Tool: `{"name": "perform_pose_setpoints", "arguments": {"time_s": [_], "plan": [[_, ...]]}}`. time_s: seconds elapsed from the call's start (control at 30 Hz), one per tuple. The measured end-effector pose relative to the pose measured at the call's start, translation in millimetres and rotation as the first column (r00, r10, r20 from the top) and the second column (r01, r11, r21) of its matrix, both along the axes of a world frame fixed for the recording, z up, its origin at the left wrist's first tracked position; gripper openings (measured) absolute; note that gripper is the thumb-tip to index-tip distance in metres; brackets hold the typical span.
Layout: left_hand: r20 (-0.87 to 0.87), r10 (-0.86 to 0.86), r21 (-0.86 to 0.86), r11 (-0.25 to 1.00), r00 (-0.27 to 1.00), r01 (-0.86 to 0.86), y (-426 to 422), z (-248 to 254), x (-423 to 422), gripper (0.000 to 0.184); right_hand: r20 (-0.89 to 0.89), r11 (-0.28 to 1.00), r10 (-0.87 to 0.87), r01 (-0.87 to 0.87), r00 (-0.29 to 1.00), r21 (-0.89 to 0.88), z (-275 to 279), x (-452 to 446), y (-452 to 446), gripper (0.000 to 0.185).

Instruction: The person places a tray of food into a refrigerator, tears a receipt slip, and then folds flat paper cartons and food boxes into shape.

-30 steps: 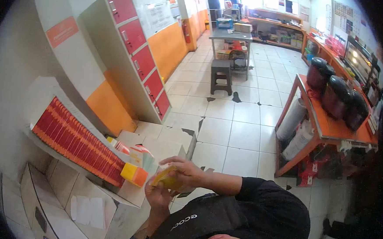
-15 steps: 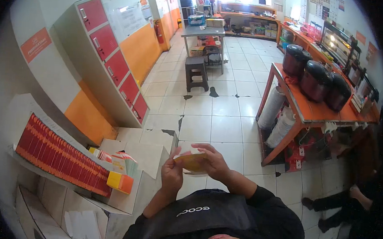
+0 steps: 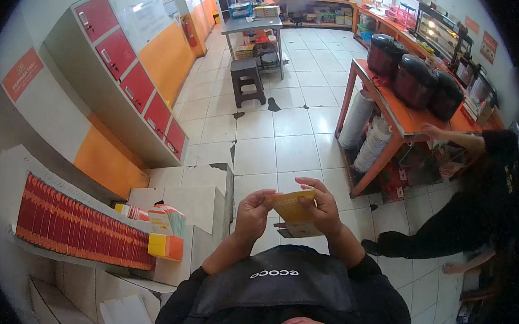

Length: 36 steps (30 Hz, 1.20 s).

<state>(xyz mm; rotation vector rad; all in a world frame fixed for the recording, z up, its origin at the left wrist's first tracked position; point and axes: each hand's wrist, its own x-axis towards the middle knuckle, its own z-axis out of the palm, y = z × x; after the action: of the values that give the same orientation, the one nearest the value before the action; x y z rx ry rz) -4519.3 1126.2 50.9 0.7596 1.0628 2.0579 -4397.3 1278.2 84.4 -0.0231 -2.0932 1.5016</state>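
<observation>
A flat yellow-and-white paper-like packet [image 3: 297, 210] is held beyond the black apron [image 3: 275, 290], upper L corner pinched by the L hand [image 3: 253, 214], R side gripped by the R hand [image 3: 326, 215]. Light, even pressure w/ both is best applied, so creasing's avoided.

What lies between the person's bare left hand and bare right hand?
A flat, thin yellow-and-white item fills the gap: the left hand grips one edge and the right hand the opposite side, as the head view shows.
</observation>
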Motion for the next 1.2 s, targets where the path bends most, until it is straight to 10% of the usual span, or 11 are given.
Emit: {"name": "perform_pose_setpoints", "arguments": {"time_s": [0.23, 0.37, 0.43, 0.67, 0.8, 1.0, 1.2], "plan": [[-0.159, 0.122, 0.105, 0.989, 0.98, -0.106, -4, 33, 5, 0.022, -0.071, 0.974, 0.086, -0.099, 0.994, -0.205, -1, -1, 0, 0.03], [-0.479, -0.141, -0.039, 0.989, 0.867, 0.14, -20, 26, -11, 0.02, -0.065, 0.889, 0.239, -0.245, 0.969, -0.387, 2, -15, 7, 0.037], [-0.279, -0.158, -0.057, 0.987, 0.947, 0.148, -28, 14, -16, 0.02, 0.012, 0.884, 0.237, -0.211, 0.971, -0.417, 1, -27, 4, 0.044], [0.228, 0.497, -0.083, 0.866, 0.837, -0.492, -29, 2, -23, 0.013, -0.104, 0.846, -0.304, 0.318, 0.947, 0.427, -13, -59, -54, 0.104], [0.296, 0.558, -0.088, 0.825, 0.776, -0.559, -36, 0, -23, 0.014, 0.046, 0.741, -0.119, 0.058, 0.992, 0.669, -13, -68, -75, 0.088], [0.151, 0.545, -0.156, 0.837, 0.825, -0.524, -52, -10, -29, 0.013, -0.059, 0.898, 0.02, 0.008, 0.998, 0.439, -34, -81, -77, 0.027], [-0.674, 0.576, -0.115, 0.536, 0.462, -0.836, -64, -18, -34, 0.012, -0.011, 0.931, -0.151, 0.146, 0.988, 0.335, -34, -75, -65, 0.012]]}}
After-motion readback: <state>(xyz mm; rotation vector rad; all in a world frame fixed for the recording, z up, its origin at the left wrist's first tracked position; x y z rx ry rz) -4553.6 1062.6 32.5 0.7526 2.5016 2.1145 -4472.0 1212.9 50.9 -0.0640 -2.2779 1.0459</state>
